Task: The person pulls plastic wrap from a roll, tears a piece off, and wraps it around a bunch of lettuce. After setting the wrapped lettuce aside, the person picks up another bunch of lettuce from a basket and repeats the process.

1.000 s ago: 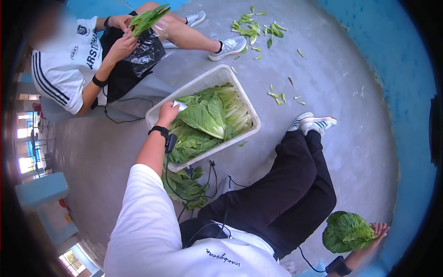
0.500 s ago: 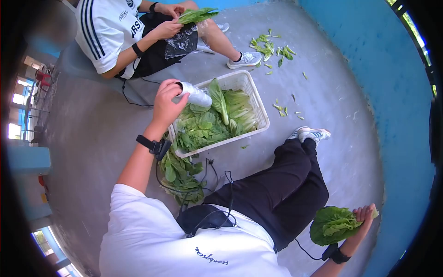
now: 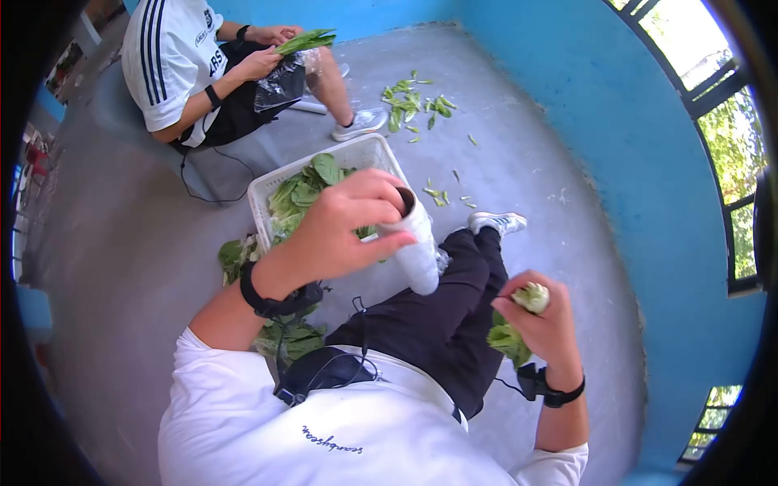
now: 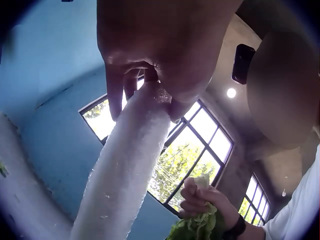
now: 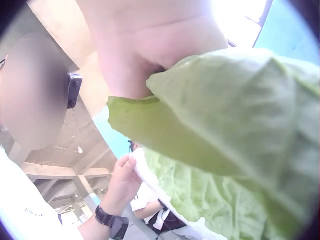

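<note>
In front of my torso my left hand (image 3: 344, 227) grips one end of a roll of clear plastic wrap (image 3: 417, 255), fingers at its dark hollow core. The roll slants down toward my legs, and its wrinkled film fills much of the left wrist view (image 4: 125, 160). Off to the right, my right hand (image 3: 547, 320) is wrapped around a bunch of leafy greens (image 3: 508, 342), with the pale cut stem end (image 3: 532, 298) showing above the fist. Broad green leaves (image 5: 240, 115) hang from that hand in the right wrist view, covering most of its fingers.
A white plastic crate (image 3: 258, 190) of leafy greens stands on the floor ahead, partly behind my left arm. More greens (image 3: 296, 334) lie beside it. Trimmed leaves (image 3: 413, 105) are scattered farther off. Another person (image 3: 190, 73) sits at upper left holding greens. Cables run across my lap.
My left hand has lifted the wrap roll from over the crate and drawn it back toward my chest. My right hand has brought the greens inward and turned them stem end up.
</note>
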